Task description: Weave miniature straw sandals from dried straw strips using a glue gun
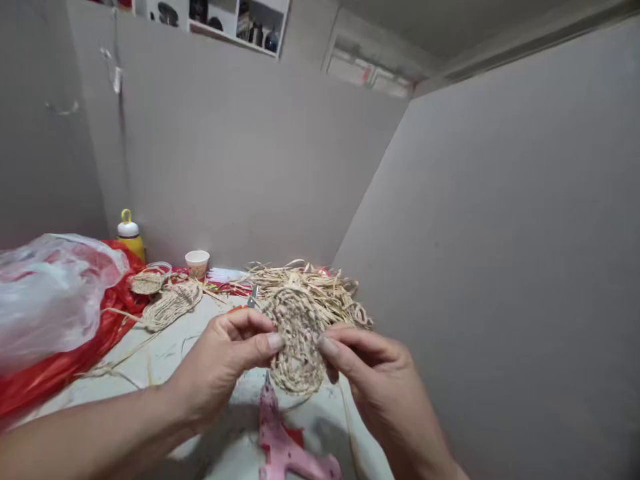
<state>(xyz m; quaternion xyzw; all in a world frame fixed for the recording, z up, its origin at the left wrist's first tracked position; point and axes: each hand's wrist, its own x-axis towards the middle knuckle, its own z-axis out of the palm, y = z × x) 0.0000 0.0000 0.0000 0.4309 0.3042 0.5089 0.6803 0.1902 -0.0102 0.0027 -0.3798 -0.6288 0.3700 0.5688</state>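
I hold an oval woven straw mat upright above the table with both hands. My left hand pinches its left edge between thumb and fingers. The mat's right edge is gripped by my right hand, fingers curled round it. Loose straw strips lie heaped on the table just behind the mat. Directly under the mat a pink glue gun rests on the table.
A second woven oval and a small round woven piece lie at the left. Behind them stand a paper cup and a yellow bottle. A clear plastic bag over red plastic fills the left. Grey walls close in behind and to the right.
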